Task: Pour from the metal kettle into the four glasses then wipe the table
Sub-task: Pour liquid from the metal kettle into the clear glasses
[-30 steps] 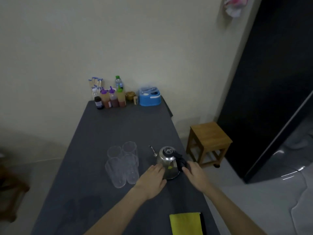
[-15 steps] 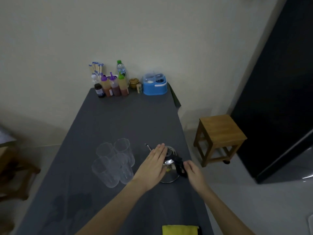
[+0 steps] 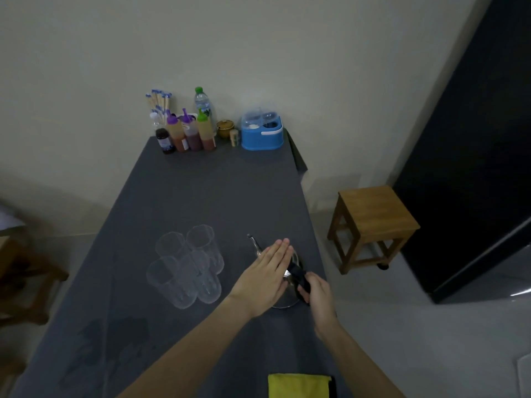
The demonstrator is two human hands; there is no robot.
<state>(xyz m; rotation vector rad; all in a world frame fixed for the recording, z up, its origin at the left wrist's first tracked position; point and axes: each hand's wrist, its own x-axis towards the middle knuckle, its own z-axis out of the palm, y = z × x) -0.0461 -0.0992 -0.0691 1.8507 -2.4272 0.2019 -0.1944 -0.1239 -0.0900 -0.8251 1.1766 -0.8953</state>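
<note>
Since a second ago the left hand has slid from the side of the metal kettle onto its lid, fingers straight and flat. The right hand curls round the black handle. The kettle stands near the right edge of the table, with the four glasses clustered to its left, apart from it. A yellow cloth lies at the near edge; sauce bottles line the far edge.

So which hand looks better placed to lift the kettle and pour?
Probably the right hand: it grips the kettle by its black handle, while the left hand lies flat over the top, fingers straight.
</note>
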